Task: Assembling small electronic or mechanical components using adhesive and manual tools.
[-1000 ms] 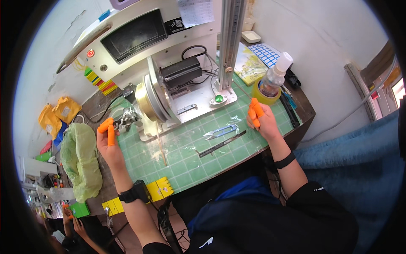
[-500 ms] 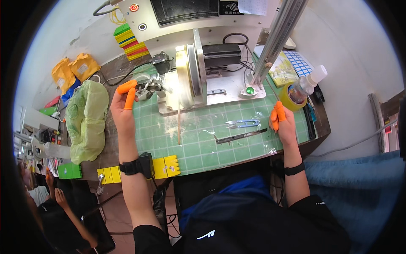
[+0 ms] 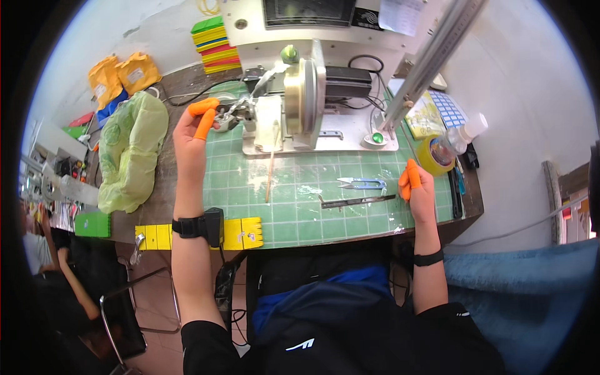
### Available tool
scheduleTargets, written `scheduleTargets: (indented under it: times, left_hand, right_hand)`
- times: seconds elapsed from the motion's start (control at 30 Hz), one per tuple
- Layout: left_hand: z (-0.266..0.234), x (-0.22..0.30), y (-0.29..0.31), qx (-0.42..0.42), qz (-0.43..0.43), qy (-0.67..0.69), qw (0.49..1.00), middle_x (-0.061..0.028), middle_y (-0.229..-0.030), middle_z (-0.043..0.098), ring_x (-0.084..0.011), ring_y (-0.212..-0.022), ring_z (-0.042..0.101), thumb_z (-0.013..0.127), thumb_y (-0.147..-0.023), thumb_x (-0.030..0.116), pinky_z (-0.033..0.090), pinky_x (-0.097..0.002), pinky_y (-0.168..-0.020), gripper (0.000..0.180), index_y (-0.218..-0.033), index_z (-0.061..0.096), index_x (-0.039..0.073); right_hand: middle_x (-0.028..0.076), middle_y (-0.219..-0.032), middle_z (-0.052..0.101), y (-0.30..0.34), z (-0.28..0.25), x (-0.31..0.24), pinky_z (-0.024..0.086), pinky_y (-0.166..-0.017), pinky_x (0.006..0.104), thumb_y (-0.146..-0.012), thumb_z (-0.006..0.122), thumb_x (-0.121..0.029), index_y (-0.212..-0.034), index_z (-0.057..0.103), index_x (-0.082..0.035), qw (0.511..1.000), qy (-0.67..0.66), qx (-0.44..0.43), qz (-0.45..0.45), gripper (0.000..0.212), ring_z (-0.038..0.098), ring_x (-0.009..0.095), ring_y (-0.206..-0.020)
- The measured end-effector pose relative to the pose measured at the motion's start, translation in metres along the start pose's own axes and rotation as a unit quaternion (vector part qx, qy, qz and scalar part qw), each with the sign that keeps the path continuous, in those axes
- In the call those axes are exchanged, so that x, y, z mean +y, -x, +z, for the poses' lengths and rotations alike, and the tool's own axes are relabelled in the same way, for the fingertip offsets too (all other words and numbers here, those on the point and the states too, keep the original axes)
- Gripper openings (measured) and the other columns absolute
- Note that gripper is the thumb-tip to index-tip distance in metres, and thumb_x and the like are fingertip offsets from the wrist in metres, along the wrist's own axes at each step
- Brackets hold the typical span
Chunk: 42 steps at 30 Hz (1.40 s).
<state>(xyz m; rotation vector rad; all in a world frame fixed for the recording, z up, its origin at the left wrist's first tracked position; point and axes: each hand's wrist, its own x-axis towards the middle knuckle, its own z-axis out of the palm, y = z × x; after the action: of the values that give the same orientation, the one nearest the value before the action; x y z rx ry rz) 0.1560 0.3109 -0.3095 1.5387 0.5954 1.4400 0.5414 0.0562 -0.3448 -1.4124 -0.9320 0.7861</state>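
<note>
Orange finger cots cover the thumb and forefinger of both my hands. My left hand (image 3: 192, 134) is closed in a pinch at the metal clamp (image 3: 230, 115) left of the wheel; what the fingertips grip is too small to make out. A blurred silvery arm (image 3: 265, 81) slants up from the clamp, with a green knob (image 3: 289, 54) near its upper end. The gold-rimmed wheel (image 3: 294, 103) stands upright on the machine, a pale cloth (image 3: 269, 119) beside it. My right hand (image 3: 417, 190) is curled closed over the mat's right side, right of the blue snips (image 3: 362, 184); its contents are hidden.
A thin stick (image 3: 270, 178) and a dark narrow blade-like tool (image 3: 357, 202) lie on the green mat (image 3: 300, 219). A spray bottle (image 3: 449, 142) stands at right beside a metal column (image 3: 431, 59). Yellow strips (image 3: 244, 233) line the front edge; a green bag (image 3: 131, 153) lies left.
The whole view has shifted. The silvery arm and green knob now show above the clamp, beside the wheel's top, where they did not before. My right hand stays beside the snips.
</note>
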Motion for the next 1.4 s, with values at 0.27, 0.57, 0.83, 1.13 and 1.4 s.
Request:
scheduleTargets:
  times: [0.27,0.57,0.83,1.13,1.4]
  left_hand:
    - [0.004,0.000,0.000,0.000,-0.007,0.033,0.999,-0.0046,-0.112,0.068,-0.0094,-0.091,0.059,0.063,-0.099,0.005,0.048,-0.0245,-0.080,0.020,-0.117,0.067,-0.001]
    - [0.002,-0.003,-0.001,-0.005,-0.013,0.048,0.999,-0.0060,-0.116,0.067,-0.0109,-0.095,0.060,0.062,-0.100,0.006,0.049,-0.0263,-0.081,0.020,-0.118,0.065,-0.001]
    - [0.005,-0.004,0.001,0.015,-0.018,0.065,0.998,-0.0053,-0.111,0.068,-0.0107,-0.090,0.062,0.066,-0.097,0.007,0.051,-0.0261,-0.082,0.021,-0.117,0.066,0.000]
    - [0.000,-0.004,0.002,0.006,-0.026,0.052,0.998,-0.0061,-0.116,0.068,-0.0113,-0.095,0.063,0.066,-0.097,0.008,0.051,-0.0266,-0.082,0.022,-0.117,0.066,0.000]
    - [0.005,0.003,0.002,0.000,-0.026,0.058,0.998,-0.0059,-0.118,0.067,-0.0114,-0.099,0.062,0.066,-0.097,0.010,0.050,-0.0275,-0.084,0.021,-0.116,0.067,0.001]
  right_hand:
    - [-0.001,-0.057,0.049,0.004,-0.005,0.006,0.027,-0.042,0.0221,-0.109,0.049,-0.029,-0.076,0.060,-0.002,0.999,-0.035,-0.006,-0.001,0.043,0.038,0.004,-0.043]
    - [-0.001,-0.059,0.049,0.005,-0.008,0.002,0.028,-0.043,0.0227,-0.108,0.049,-0.024,-0.077,0.059,-0.002,1.000,-0.019,0.000,-0.014,0.039,0.038,0.005,-0.044]
    - [-0.001,-0.058,0.049,0.006,-0.010,0.004,0.026,-0.044,0.0219,-0.108,0.051,-0.024,-0.076,0.061,-0.001,1.000,-0.021,0.008,-0.009,0.040,0.039,0.005,-0.045]
    - [-0.001,-0.057,0.048,0.006,-0.008,0.002,0.025,-0.043,0.0220,-0.107,0.052,-0.025,-0.073,0.059,-0.002,0.999,-0.032,-0.002,-0.022,0.042,0.037,0.005,-0.044]
    - [-0.001,-0.057,0.047,0.003,-0.004,0.002,0.025,-0.043,0.0219,-0.106,0.052,-0.022,-0.074,0.058,-0.003,0.998,-0.042,0.033,-0.019,0.038,0.036,0.004,-0.043]
